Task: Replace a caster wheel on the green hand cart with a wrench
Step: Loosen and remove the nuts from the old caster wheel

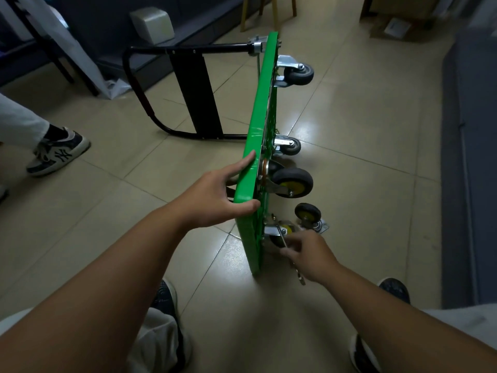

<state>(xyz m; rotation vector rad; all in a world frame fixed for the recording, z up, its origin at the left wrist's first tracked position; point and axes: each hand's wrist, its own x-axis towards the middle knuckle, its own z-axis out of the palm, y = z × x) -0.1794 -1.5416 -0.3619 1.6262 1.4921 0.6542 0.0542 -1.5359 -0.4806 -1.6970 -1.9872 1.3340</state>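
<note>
Two bare forearms are reaching out over dark shoes (394, 290) on the glossy beige tiled floor (363, 184). The left grip (215, 196) is clasping the upper edge of the green hand cart (258, 130), which is standing on its side. The right grip (309, 254) is curling round a wrench (301, 278) at the lowest caster wheel (289, 228). A loose caster (308, 214) is lying just beyond it, and a bystander's sneaker (57, 153) is resting well left.

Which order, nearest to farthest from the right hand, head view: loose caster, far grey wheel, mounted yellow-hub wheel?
1. Loose caster, floor beside the right hand.
2. Mounted yellow-hub wheel, midway along the green hand cart.
3. Far grey wheel, by the black handle.
</note>
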